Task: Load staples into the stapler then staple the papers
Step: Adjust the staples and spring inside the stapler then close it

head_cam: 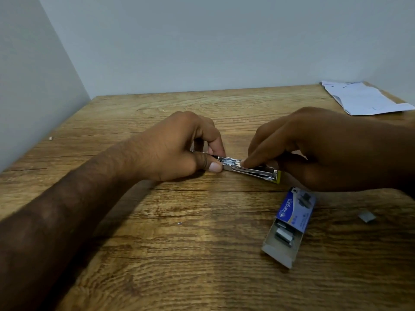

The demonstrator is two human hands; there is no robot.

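Observation:
A small metal stapler (251, 169) with a yellow end lies on the wooden table (179, 243), its staple channel exposed. My left hand (179, 147) pinches its left end between thumb and fingers. My right hand (325, 149) curls over the right part, with a fingertip pressing into the channel; whether it holds staples is hidden. A blue staple box (289, 225) lies open near the front right, with staple strips showing in its tray. The white papers (363, 97) lie at the far right corner.
A loose strip of staples (366, 216) lies right of the box. Grey walls close off the table at the back and on the left. A tiny white speck (51, 138) sits near the left edge.

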